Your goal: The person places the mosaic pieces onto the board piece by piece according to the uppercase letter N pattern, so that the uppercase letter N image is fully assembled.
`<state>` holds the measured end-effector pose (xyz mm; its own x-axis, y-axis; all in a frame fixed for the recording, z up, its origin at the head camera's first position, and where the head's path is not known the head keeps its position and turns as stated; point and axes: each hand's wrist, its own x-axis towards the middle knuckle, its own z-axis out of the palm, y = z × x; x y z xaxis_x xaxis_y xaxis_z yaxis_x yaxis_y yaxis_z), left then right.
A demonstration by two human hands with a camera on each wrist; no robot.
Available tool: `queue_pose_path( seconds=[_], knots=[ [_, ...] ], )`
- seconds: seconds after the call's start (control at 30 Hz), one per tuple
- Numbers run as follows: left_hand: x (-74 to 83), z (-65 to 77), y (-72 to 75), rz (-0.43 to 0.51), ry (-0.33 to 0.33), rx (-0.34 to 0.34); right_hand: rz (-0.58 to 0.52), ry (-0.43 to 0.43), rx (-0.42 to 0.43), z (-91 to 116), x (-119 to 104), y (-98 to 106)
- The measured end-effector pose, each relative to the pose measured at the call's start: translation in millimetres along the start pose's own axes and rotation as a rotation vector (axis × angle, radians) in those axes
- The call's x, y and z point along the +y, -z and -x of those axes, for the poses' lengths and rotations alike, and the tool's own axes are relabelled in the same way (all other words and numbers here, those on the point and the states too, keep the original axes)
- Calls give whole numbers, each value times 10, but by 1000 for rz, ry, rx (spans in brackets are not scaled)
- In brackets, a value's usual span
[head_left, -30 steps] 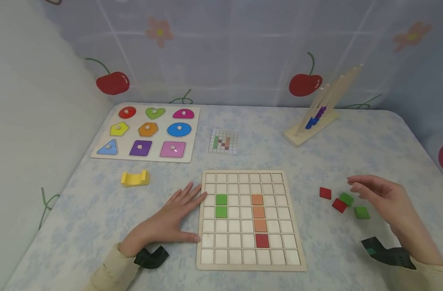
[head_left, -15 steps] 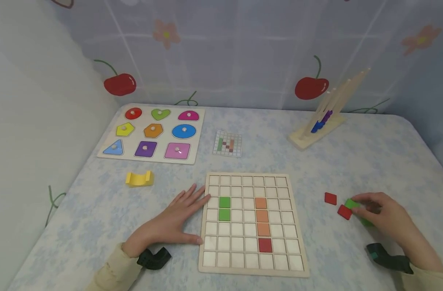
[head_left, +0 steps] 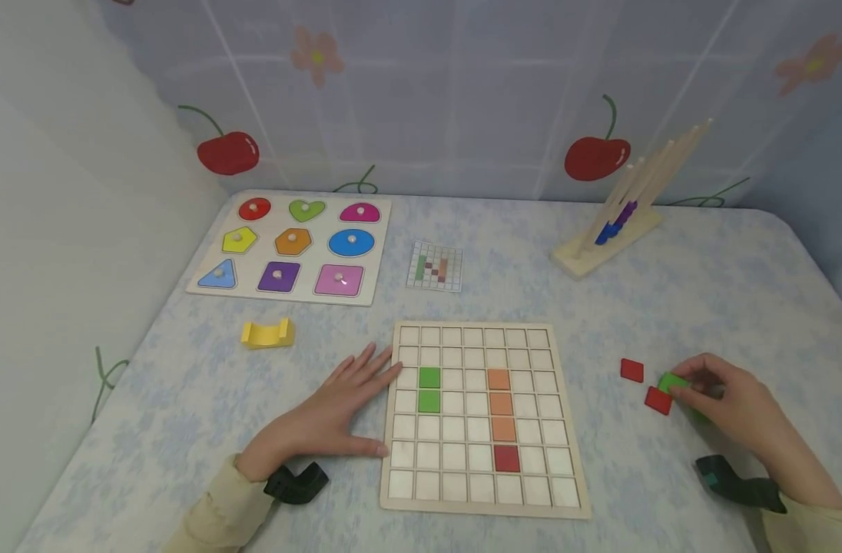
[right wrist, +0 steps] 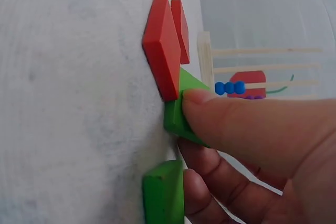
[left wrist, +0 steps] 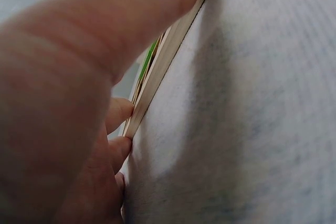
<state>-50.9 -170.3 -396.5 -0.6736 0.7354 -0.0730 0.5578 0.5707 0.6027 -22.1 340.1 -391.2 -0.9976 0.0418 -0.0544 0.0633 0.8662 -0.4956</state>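
A wooden grid board (head_left: 486,495) lies in the middle of the table in the head view. Two green tiles (head_left: 429,389), several orange tiles (head_left: 501,403) and a red tile (head_left: 507,458) sit in its cells. My left hand (head_left: 324,422) lies spread at the board's left edge, thumb and fingertips touching it. At the right, my right hand (head_left: 732,399) pinches a green tile (right wrist: 176,114), thumb on its face. Against that tile leans a red tile (right wrist: 161,48), with another red tile (head_left: 631,370) behind. A second green tile (right wrist: 164,195) lies under my fingers.
Behind the board is a small pattern card (head_left: 435,266). A shape puzzle (head_left: 386,230) lies at the back left, with a yellow block (head_left: 267,335) in front. A wooden rod stand (head_left: 576,265) with blue and purple beads stands at the back right.
My right hand has come down and left onto the loose tiles and taken the green tile between thumb and fingers. My left hand stays at the board's edge. The head view has shifted slightly.
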Motion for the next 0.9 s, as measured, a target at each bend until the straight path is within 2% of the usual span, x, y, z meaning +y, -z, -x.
queue_pose_path(
  seconds=[0.2,0.47,0.63,0.9],
  knots=[
    [-5,2,8,3,-13,-1,-54,15,8,16,-38,54],
    [-14,-6,5,9,-10,-7,-327,40,-71,-18,-284,157],
    [-27,-10,-5,-2,-9,-4,-502,61,-105,-103,-573,106],
    [-30,-4,-4,-9,-9,-5,-658,140,-185,-212,-1259,-185]
  ],
)
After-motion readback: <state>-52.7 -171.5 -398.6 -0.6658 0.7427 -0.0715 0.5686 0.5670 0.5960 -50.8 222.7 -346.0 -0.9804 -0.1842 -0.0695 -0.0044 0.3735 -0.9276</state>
